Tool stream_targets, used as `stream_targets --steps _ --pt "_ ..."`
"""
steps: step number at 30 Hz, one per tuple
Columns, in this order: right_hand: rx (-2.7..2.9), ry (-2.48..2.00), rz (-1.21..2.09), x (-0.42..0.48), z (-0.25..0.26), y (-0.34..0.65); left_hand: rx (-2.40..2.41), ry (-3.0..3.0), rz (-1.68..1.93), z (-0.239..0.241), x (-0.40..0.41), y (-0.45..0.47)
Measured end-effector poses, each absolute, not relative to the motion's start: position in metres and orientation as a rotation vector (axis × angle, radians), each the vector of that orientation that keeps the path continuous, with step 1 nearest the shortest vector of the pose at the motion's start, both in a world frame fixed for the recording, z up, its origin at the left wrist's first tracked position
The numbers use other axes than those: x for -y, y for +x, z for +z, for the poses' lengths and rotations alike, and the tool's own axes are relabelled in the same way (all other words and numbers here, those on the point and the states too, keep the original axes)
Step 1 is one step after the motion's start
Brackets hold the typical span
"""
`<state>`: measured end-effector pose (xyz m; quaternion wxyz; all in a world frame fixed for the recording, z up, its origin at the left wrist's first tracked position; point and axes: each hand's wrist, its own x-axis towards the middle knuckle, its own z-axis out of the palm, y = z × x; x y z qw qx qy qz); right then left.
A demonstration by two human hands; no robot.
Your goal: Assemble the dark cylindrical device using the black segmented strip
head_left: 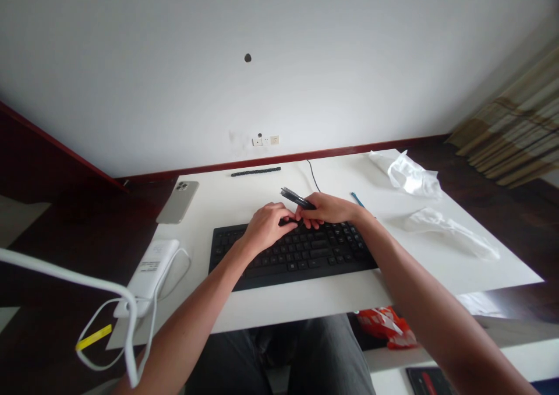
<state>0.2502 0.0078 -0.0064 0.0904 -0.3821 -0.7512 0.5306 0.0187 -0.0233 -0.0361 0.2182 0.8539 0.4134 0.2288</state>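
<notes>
A black keyboard lies across the middle of a white table. My left hand rests over its upper rows with fingers curled and pinched at a small dark piece by the top edge. My right hand meets it there, closed around a dark tool whose end sticks out up and to the left. What the left fingertips pinch is too small to name.
A phone lies face down at the table's far left. A white power bank with a white cable sits at the left edge. Crumpled white plastic and more wrapping lie on the right. A black strip lies by the wall, and a blue pen sits behind my right wrist.
</notes>
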Motion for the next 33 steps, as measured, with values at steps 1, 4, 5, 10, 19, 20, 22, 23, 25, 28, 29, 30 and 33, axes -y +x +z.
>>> stream_targets --steps 1,4,5,10,19,20,22,23,25,28,29,30,33 --pt "2.221 -1.138 1.585 -0.008 -0.007 0.250 -1.150 2.363 0.631 -0.036 0.023 0.019" --pt "2.218 -1.142 1.573 -0.007 -0.007 0.249 -1.154 2.343 0.636 -0.036 0.022 0.020" --pt "2.229 -1.144 1.557 -0.006 -0.006 0.249 -1.151 2.322 0.637 -0.036 0.022 0.020" --pt "2.272 -1.183 1.476 -0.003 -0.001 0.248 -1.131 2.179 0.614 -0.037 0.019 0.019" --pt "2.429 -1.171 1.236 0.004 0.013 0.244 -1.169 2.219 0.674 -0.036 0.025 0.026" --pt "2.444 -1.167 1.210 0.004 0.013 0.244 -1.177 2.222 0.672 -0.036 0.025 0.027" --pt "2.465 -1.155 1.162 0.005 0.013 0.243 -1.189 2.225 0.664 -0.036 0.025 0.027" --pt "2.472 -1.150 1.141 0.005 0.013 0.242 -1.193 2.227 0.663 -0.036 0.025 0.027" --pt "2.470 -1.152 1.118 0.004 0.011 0.241 -1.196 2.227 0.665 -0.035 0.024 0.026" --pt "2.425 -1.178 1.158 0.003 0.008 0.240 -1.187 2.198 0.661 -0.034 0.023 0.025" --pt "2.404 -1.186 1.184 0.003 0.007 0.240 -1.181 2.181 0.656 -0.034 0.023 0.024" --pt "2.384 -1.190 1.212 0.003 0.007 0.241 -1.177 2.166 0.649 -0.034 0.022 0.024" --pt "2.338 -1.180 1.280 0.002 0.005 0.241 -1.186 2.145 0.620 -0.034 0.022 0.023"
